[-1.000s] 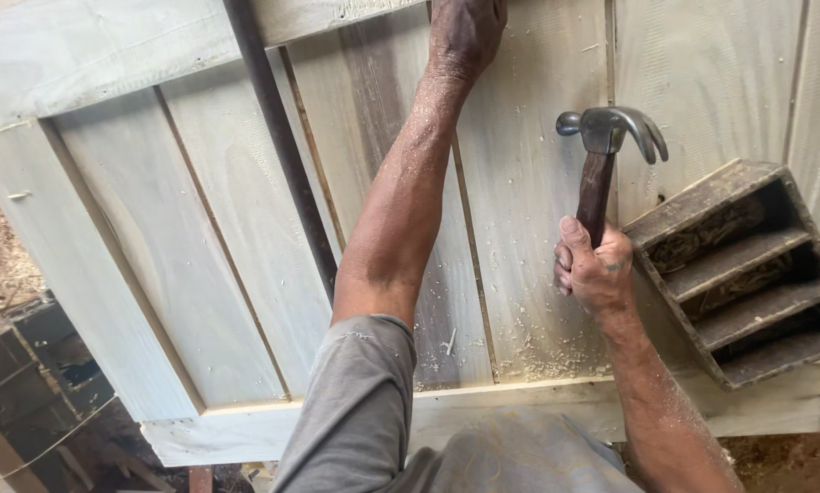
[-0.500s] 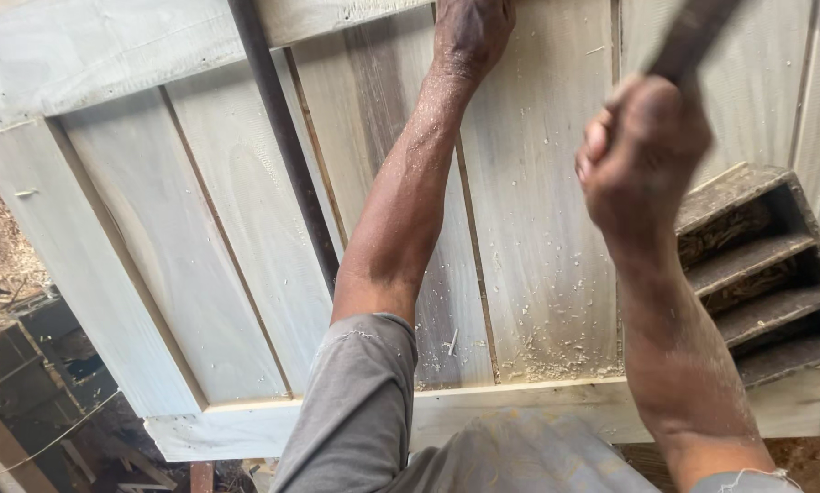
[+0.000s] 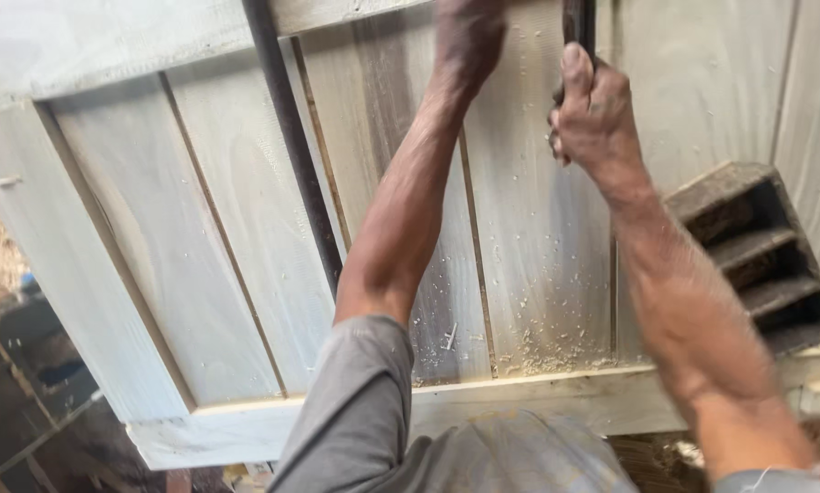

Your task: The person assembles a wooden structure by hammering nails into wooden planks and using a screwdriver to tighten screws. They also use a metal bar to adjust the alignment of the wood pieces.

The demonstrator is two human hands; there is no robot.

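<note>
Hammer raised over the panelled door
Right hand had a closed grip on the hammer handle; left hand pressed the far wooden door, its grip unclear.

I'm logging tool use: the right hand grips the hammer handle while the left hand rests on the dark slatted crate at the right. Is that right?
Not quite. In the head view the left hand presses on the pale wooden panel, not the slatted crate. The right hand does grip the hammer handle.
</note>
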